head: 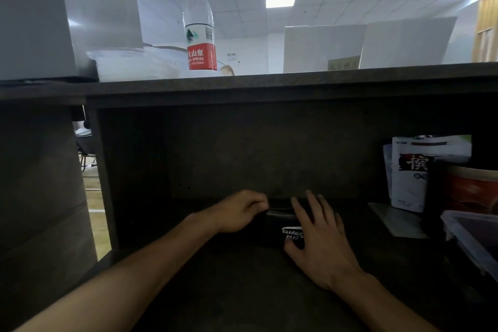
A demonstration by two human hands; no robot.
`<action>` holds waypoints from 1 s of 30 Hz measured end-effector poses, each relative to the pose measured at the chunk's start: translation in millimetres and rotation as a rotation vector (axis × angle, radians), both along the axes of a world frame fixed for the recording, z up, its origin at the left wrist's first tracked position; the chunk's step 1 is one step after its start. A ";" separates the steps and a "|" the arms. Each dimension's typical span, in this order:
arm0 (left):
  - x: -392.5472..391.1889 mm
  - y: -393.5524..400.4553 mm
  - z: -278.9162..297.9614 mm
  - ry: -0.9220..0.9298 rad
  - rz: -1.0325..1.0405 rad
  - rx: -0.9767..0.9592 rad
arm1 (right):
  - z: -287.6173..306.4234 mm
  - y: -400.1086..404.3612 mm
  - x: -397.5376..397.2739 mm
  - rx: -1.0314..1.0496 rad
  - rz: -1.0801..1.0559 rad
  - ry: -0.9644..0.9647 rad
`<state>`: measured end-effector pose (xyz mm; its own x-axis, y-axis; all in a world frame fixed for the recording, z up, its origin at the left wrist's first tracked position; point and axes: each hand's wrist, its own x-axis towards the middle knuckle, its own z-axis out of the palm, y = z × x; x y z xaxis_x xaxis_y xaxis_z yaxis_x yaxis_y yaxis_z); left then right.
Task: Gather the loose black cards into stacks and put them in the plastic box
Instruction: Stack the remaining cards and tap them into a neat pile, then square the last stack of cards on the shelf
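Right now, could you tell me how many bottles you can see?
1: a water bottle with a red cap stands on the top shelf, above the hands. Others may be hidden.

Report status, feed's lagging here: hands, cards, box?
Left hand pinching the card stack edge; right hand flat on top. Plastic box right, apart. Nothing between.

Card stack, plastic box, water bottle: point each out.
card stack point(280, 226), head view, black top card by the white lettering
plastic box point(469, 237), head view, clear near rim at right edge
water bottle point(200, 35), head view, label
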<state>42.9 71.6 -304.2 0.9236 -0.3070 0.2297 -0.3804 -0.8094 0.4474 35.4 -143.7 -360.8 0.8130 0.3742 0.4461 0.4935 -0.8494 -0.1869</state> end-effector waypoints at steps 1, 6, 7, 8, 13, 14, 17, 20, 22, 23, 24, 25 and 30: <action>-3.8 -9.0 -0.4 0.051 0.003 -0.093 | -0.4 -0.2 0.0 -0.001 0.006 -0.008; -5.7 -69.0 -20.9 0.184 0.307 -0.658 | 2.6 0.3 -3.5 0.005 -0.009 -0.008; -1.9 -76.4 -26.6 0.165 0.385 -0.717 | 3.4 0.2 -4.3 -0.008 -0.016 0.002; 1.3 -81.3 -30.0 0.138 0.440 -0.755 | 4.2 0.2 -5.1 -0.020 -0.022 0.008; 0.3 -91.7 -30.1 0.050 0.424 -0.927 | 9.0 -3.6 -7.1 0.022 -0.060 -0.033; -1.7 -92.4 -30.4 0.041 0.398 -0.908 | 9.4 -4.4 -7.0 0.016 -0.064 -0.028; -3.2 -90.2 -34.8 0.089 0.369 -0.855 | 9.3 -4.5 -5.8 -0.023 -0.052 -0.015; -1.5 -88.9 -37.5 0.074 0.359 -0.844 | 9.6 -4.2 -6.9 -0.013 -0.047 -0.016; -1.7 -90.0 -38.6 0.027 0.398 -0.802 | 7.5 -3.7 -6.1 -0.046 -0.055 -0.016; -2.2 -90.6 -39.1 0.013 0.414 -0.794 | 7.1 -4.2 -6.0 -0.049 -0.059 -0.014; -2.4 -90.3 -41.3 0.013 0.414 -0.812 | 7.4 -5.0 -6.5 -0.041 -0.063 -0.009; -4.4 -89.8 -43.2 0.022 0.399 -0.857 | 7.8 -5.5 -7.1 -0.029 -0.065 -0.005; -16.5 -77.8 -50.0 -0.053 0.466 -0.974 | 12.5 -8.1 -13.5 -0.023 -0.085 0.032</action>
